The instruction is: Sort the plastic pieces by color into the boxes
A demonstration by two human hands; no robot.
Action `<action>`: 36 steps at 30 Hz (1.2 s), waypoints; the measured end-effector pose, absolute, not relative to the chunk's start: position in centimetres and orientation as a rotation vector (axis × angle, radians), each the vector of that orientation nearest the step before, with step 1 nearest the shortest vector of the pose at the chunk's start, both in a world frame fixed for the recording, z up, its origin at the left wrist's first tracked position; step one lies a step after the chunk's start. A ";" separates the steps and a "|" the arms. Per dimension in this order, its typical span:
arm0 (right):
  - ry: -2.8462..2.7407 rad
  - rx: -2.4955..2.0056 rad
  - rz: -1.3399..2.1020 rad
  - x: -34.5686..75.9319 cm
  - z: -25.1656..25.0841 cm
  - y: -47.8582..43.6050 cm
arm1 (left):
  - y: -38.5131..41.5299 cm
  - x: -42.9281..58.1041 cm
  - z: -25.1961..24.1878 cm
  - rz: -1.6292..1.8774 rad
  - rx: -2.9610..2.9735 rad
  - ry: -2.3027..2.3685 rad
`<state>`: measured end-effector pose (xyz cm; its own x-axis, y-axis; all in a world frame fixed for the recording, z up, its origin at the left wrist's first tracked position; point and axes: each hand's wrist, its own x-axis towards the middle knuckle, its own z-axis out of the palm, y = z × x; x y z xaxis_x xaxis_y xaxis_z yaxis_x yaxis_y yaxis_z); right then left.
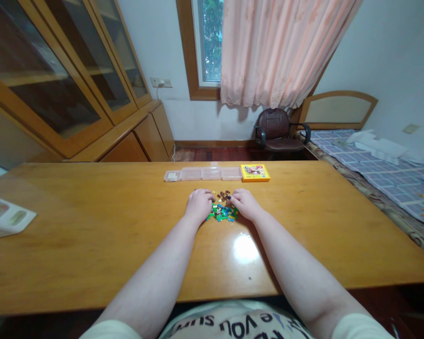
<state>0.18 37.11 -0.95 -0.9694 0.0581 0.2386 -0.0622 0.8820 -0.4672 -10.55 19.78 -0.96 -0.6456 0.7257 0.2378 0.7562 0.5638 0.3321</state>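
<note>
A small heap of tiny building bricks (pixel 222 211), green, blue and brown, lies on the wooden table (pixel 92 221) straight ahead of me. My left hand (pixel 199 205) rests at the heap's left side with its fingers curled onto the brown pieces. My right hand (pixel 245 203) rests at the heap's right side, fingertips pinched among the bricks. What either hand grips is too small to make out. Behind the heap stand a clear plastic compartment box (pixel 203 174) and a yellow brick-set box (pixel 255 173).
A folded white leaflet (pixel 5 216) lies at the table's left edge. Beyond the table are a wooden glass-door cabinet (pixel 67 80), a brown office chair (pixel 279 129), a pink curtain (pixel 279 47) over a window, and a bed (pixel 381 165) at right.
</note>
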 end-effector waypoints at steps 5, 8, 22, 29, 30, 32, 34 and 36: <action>-2.859 0.154 0.673 0.3 -0.6 36.2 | 19.9 -10.4 -0.8 -0.675 -1.319 -2.678; -2.904 0.186 0.653 0.3 -0.5 35.9 | 20.1 -10.3 -1.1 -0.668 -1.389 -2.647; -2.875 0.006 0.555 0.3 -0.6 36.3 | 19.9 -10.0 -1.3 -0.603 -1.532 -2.569; -2.864 -0.028 0.531 0.3 -0.8 36.3 | 19.7 -10.1 -0.9 -0.517 -1.343 -2.646; -2.864 -0.004 0.537 0.2 -0.8 36.3 | 19.6 -10.1 -0.8 -0.528 -1.321 -2.649; -2.869 0.068 0.553 0.2 -0.9 36.3 | 19.6 -10.0 -0.6 -0.565 -1.348 -2.630; -2.875 0.138 0.566 0.2 -1.0 36.3 | 19.6 -9.9 -0.6 -0.595 -1.423 -2.595; -2.875 0.189 0.582 0.2 -1.0 36.2 | 19.7 -9.9 -0.8 -0.598 -1.473 -2.571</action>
